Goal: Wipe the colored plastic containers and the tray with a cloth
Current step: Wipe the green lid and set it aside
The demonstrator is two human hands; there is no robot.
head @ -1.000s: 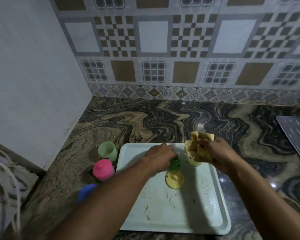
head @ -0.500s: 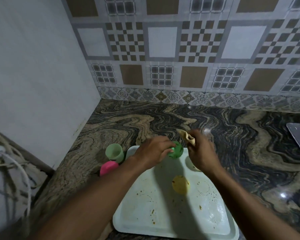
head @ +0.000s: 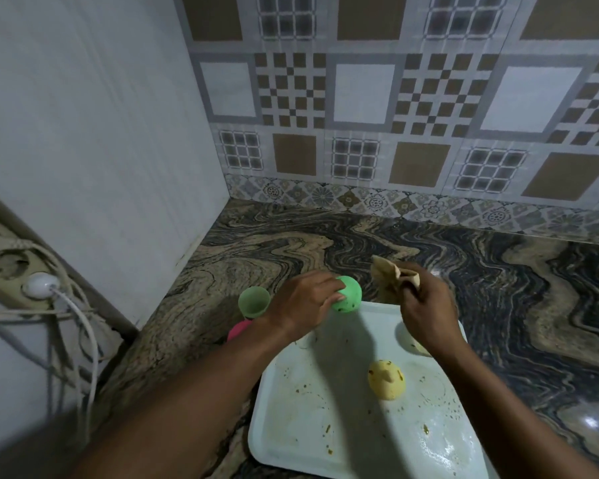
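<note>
My left hand grips a bright green plastic piece, speckled with dirt, held above the far edge of the white tray. My right hand pinches a crumpled tan cloth just right of that green piece, not touching it. A yellow lid lies on the tray, which is spotted with crumbs and stains. A pale container sits on the tray, mostly hidden under my right wrist.
A light green cup and a pink container stand on the marbled counter left of the tray. A white side wall and the tiled back wall close the corner. Cables and a plug hang at the left.
My left hand lifted the green piece off the tray toward its far edge. My right hand left the pale container on the tray and brought the bunched cloth up beside the green piece.
</note>
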